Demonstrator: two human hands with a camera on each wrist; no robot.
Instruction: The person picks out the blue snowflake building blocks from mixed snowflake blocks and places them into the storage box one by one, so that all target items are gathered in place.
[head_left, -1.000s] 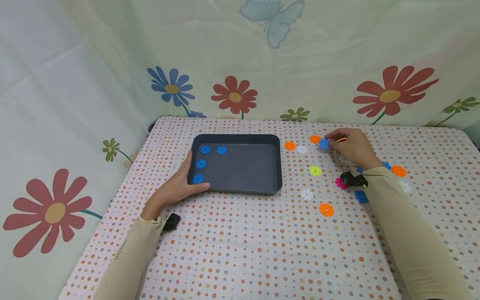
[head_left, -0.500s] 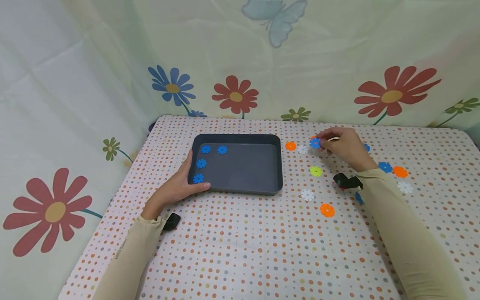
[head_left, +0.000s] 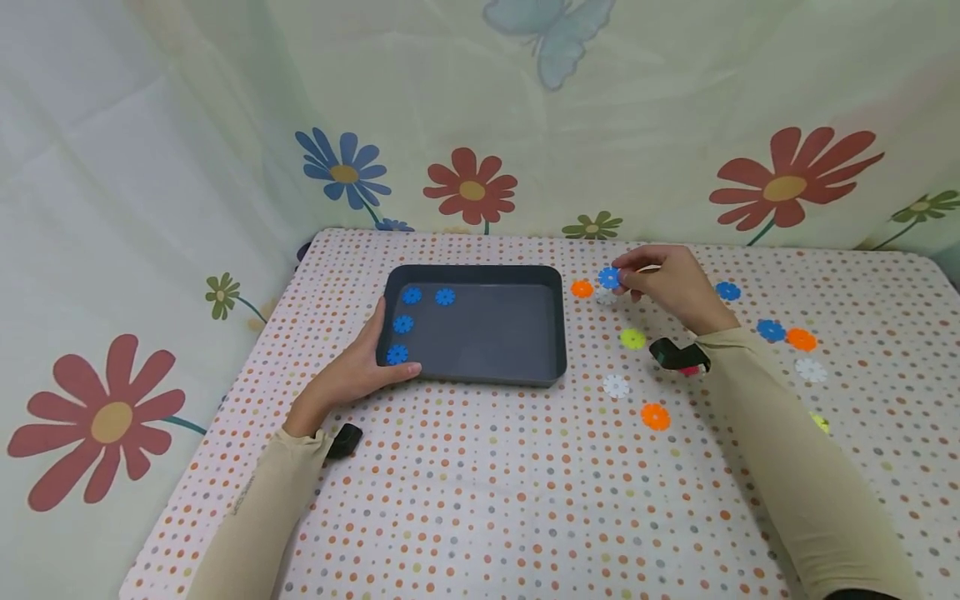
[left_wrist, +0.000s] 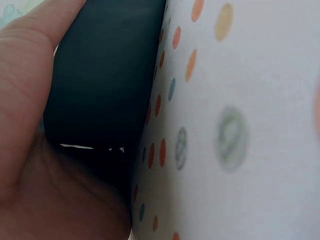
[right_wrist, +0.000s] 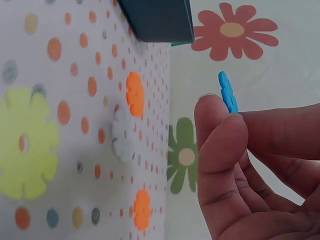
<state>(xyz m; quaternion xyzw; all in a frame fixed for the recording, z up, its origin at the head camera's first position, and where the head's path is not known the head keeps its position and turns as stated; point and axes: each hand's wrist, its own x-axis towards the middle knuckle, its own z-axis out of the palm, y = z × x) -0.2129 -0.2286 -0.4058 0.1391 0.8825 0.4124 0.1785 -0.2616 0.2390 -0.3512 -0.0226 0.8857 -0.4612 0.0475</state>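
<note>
In the head view my right hand (head_left: 671,285) pinches a blue flower-shaped plastic disc (head_left: 608,277) between thumb and fingertips. The right wrist view catches this blue disc (right_wrist: 228,92) edge-on, raised off the tabletop. At the left, my left hand (head_left: 356,367) holds the near-left corner of a dark grey rectangular tray (head_left: 562,333), thumb over the front rim and fingers along the left wall. The left wrist view has the tray's outer wall (left_wrist: 105,75) close beside the thumb. Several blue discs (head_left: 402,324) lie inside the tray along its left side and back.
Between tray and right arm lie an orange disc (head_left: 582,288), a white disc (head_left: 617,386), a yellow disc (head_left: 633,338) and another orange disc (head_left: 656,417). More blue discs (head_left: 727,291) and a white disc (head_left: 811,370) lie to the right. A flowered cloth (head_left: 645,167) hangs behind the dotted tabletop.
My right hand has moved left toward the tray, carrying the blue disc and uncovering discs on its right. The left hand and the tray stay in place.
</note>
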